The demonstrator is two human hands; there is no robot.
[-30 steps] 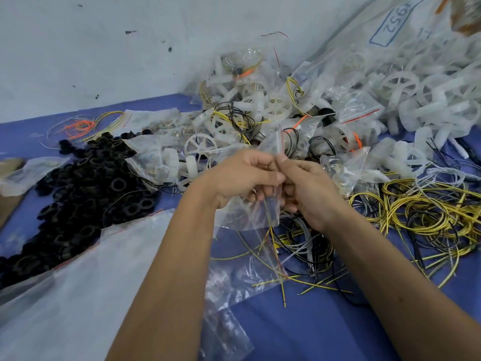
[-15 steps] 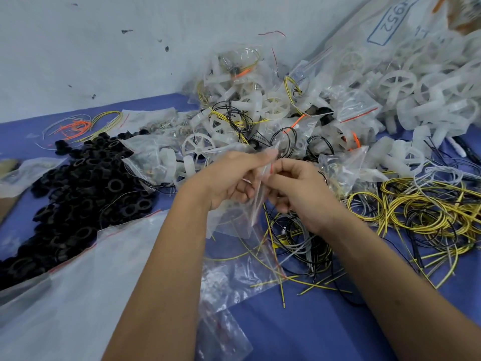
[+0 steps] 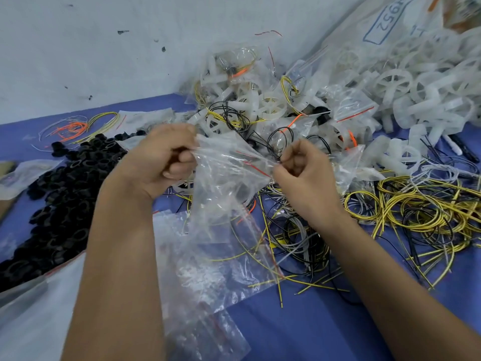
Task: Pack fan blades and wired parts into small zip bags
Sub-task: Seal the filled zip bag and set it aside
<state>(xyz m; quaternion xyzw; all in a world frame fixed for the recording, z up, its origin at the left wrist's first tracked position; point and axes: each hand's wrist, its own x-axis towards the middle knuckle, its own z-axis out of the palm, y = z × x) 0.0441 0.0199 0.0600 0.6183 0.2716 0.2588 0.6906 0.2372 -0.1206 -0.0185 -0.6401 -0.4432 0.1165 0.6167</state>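
Observation:
A small clear zip bag with a red seal line hangs stretched between my two hands above the blue table. My left hand pinches its left edge with curled fingers. My right hand pinches the right edge. The bag looks empty. White plastic fan blades lie heaped at the back right. Yellow, black and grey wired parts sprawl to the right of my right hand.
Black ring parts fill the left side. Filled zip bags pile up against the wall behind my hands. More empty clear bags lie under my forearms. A large clear bag covers the near left corner.
My hands were close together at the bag's top edge. They have drawn apart sideways, and the bag's mouth now spreads wide between them.

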